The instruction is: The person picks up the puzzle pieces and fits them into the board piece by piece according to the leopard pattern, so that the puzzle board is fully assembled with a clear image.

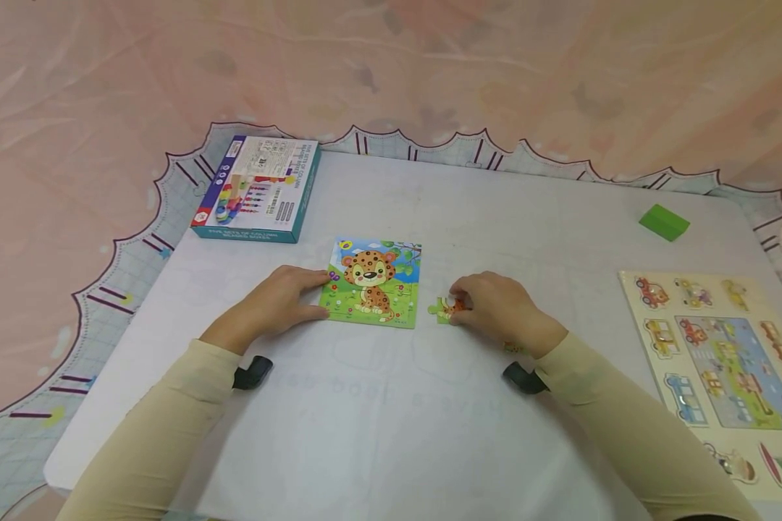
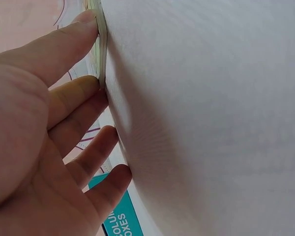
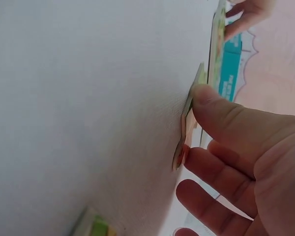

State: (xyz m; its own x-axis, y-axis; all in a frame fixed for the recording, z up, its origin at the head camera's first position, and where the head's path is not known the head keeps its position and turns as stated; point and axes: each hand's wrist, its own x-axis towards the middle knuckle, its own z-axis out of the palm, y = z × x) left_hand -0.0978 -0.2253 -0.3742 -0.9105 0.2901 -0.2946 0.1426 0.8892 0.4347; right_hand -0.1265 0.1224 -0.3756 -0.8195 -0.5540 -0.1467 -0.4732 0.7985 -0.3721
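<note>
A square leopard picture board (image 1: 374, 286) lies flat on the white-covered table. My left hand (image 1: 287, 300) rests at its left side, thumb and forefinger spread along the edge; in the left wrist view the fingers (image 2: 91, 118) are fairly straight. To the right of the board, my right hand (image 1: 495, 307) pinches a green and orange jigsaw piece (image 1: 443, 311) between thumb and fingers. In the right wrist view the piece (image 3: 186, 118) looks slightly tilted, close to the table. Another small jigsaw piece (image 1: 513, 347) lies partly hidden below the right wrist.
A boxed bead set (image 1: 257, 188) lies at the back left. On the right are a green block (image 1: 665, 222) and a wooden vehicle puzzle board (image 1: 641, 347). A scalloped cloth border (image 1: 423, 150) runs along the table's back edge.
</note>
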